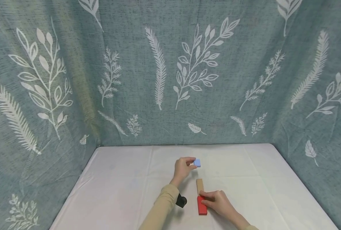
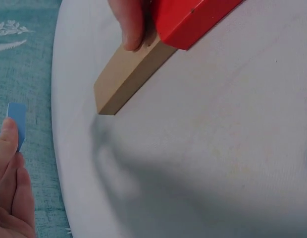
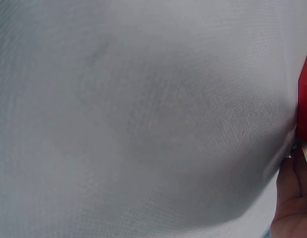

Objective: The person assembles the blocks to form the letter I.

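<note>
A small light blue block [image 1: 197, 163] is pinched between the thumb and fingers of my left hand [image 1: 182, 169], over the far middle of the table. The left wrist view shows the same blue block [image 2: 17, 121] edge-on at the thumb tip. My right hand [image 1: 220, 203] grips a red block [image 1: 202, 207], its thumb on the red side and its index finger by the joint with a plain wooden block [image 1: 199, 186]. The wooden block points away, end to end with the red one. In the right wrist view, the right hand [image 3: 294, 198] sits beside the red block [image 3: 305, 104].
A white cloth covers the table [image 1: 121, 179]. The black wrist camera [image 1: 181, 201] is partly hidden by the left sleeve [image 1: 164, 204]. Behind and at both sides hangs a teal curtain [image 1: 135, 89] with white leaf prints.
</note>
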`<state>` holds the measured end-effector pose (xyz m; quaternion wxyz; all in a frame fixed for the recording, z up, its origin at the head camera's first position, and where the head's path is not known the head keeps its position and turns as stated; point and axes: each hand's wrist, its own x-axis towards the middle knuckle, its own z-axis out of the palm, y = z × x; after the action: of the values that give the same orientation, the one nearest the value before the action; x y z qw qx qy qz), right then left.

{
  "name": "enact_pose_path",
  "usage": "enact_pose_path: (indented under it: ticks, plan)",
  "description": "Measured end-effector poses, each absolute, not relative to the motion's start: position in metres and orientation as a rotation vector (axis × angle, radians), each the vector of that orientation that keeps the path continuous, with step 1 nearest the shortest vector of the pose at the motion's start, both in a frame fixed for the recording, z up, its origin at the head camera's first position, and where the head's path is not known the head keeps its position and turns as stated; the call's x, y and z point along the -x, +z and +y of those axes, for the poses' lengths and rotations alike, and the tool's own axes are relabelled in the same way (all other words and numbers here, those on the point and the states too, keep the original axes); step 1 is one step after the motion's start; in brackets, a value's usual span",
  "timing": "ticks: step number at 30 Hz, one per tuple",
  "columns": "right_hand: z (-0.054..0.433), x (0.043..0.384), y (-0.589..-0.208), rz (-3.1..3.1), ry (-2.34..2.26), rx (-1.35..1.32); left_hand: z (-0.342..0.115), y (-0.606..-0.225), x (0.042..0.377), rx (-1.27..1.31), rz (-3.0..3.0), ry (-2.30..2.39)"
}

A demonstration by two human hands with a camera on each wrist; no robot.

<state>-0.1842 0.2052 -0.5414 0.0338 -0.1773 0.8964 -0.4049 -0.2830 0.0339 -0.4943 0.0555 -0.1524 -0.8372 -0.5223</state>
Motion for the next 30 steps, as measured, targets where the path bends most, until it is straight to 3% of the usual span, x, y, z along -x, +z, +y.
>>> enact_pose_path:
  ticks: [30]
  plan:
    - [0.209, 0.184, -0.546, 2.781, -1.255, 0.591, 0.051, -0.535, 0.271, 0.325, -2.591, -1.481]
